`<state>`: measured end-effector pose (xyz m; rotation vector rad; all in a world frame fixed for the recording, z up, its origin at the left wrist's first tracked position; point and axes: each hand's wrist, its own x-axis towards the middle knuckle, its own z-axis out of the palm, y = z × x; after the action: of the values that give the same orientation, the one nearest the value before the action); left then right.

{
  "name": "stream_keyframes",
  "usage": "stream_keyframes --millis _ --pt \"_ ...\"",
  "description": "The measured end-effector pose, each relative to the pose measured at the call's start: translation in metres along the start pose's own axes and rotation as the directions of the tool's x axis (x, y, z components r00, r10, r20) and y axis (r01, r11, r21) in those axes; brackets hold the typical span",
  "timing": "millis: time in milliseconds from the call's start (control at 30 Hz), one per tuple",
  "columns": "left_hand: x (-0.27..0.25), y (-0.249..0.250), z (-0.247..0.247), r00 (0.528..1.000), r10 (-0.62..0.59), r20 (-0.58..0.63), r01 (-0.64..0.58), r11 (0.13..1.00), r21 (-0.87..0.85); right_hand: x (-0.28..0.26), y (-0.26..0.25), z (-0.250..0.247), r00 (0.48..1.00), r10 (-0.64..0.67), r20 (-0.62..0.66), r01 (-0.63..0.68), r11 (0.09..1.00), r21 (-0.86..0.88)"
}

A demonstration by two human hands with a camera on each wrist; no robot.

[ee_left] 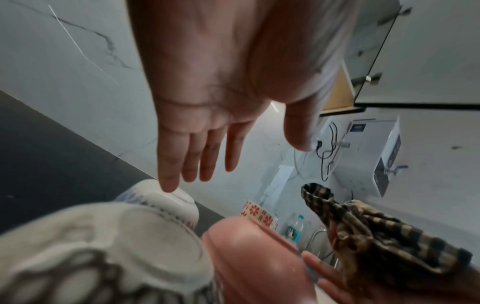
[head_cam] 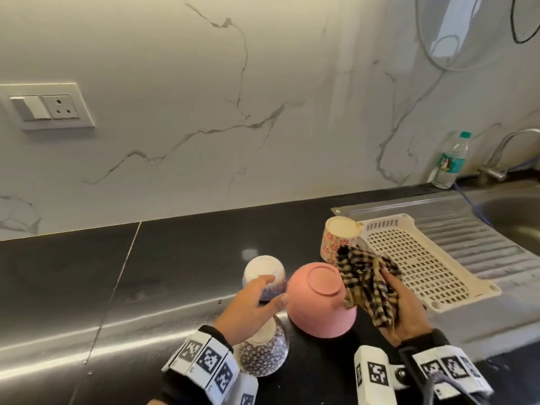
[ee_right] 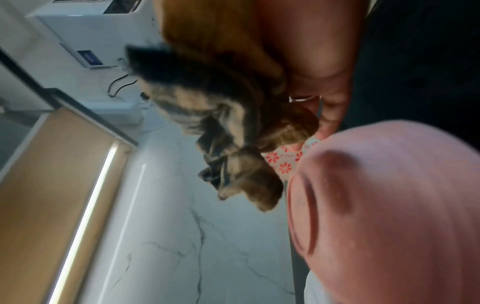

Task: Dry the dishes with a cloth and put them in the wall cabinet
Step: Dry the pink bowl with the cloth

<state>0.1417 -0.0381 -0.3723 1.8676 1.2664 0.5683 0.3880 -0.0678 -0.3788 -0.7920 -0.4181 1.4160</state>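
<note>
Upside down on the black counter stand a pink bowl (head_cam: 321, 299), a small white bowl with blue pattern (head_cam: 263, 273), a dotted purple bowl (head_cam: 263, 352) near me, and a red-flowered cup (head_cam: 339, 238). My left hand (head_cam: 257, 302) hovers over the small white bowl (ee_left: 166, 203) with straight, spread fingers (ee_left: 168, 164), one fingertip at its base; it holds nothing. My right hand (head_cam: 406, 305) grips a crumpled brown checked cloth (head_cam: 365, 285), just right of the pink bowl (ee_right: 389, 216). In the right wrist view the cloth (ee_right: 221, 127) bunches in the palm.
A cream plastic drying rack (head_cam: 423, 258) sits on the steel drainboard (head_cam: 482, 252), with the sink (head_cam: 514, 217), a tap and a water bottle (head_cam: 453, 159) behind. A wall socket (head_cam: 46, 106) is at the left. The wall cabinet's underside (ee_left: 389, 82) shows overhead.
</note>
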Motion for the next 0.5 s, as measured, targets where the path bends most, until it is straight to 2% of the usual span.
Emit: stream_keyframes --millis 100,233,367,500 --pt "0.019 0.013 0.019 0.996 -0.022 0.089 0.017 0.998 0.055 0.005 -0.005 -0.017 0.998 0.027 -0.061 -0.023 0.997 0.072" --pt "0.039 0.015 0.034 0.982 -0.114 0.147 0.101 0.991 0.093 0.009 0.004 -0.028 0.975 0.142 -0.173 -0.124 0.986 0.108" --pt "0.052 0.019 0.044 0.973 -0.176 0.150 0.168 0.983 0.069 0.012 0.008 -0.034 0.967 0.212 -0.145 -0.198 0.975 0.104" --pt "0.051 0.024 0.046 0.971 -0.186 0.153 0.201 0.975 -0.090 0.012 0.006 -0.034 0.969 0.221 -0.106 -0.204 0.967 0.153"
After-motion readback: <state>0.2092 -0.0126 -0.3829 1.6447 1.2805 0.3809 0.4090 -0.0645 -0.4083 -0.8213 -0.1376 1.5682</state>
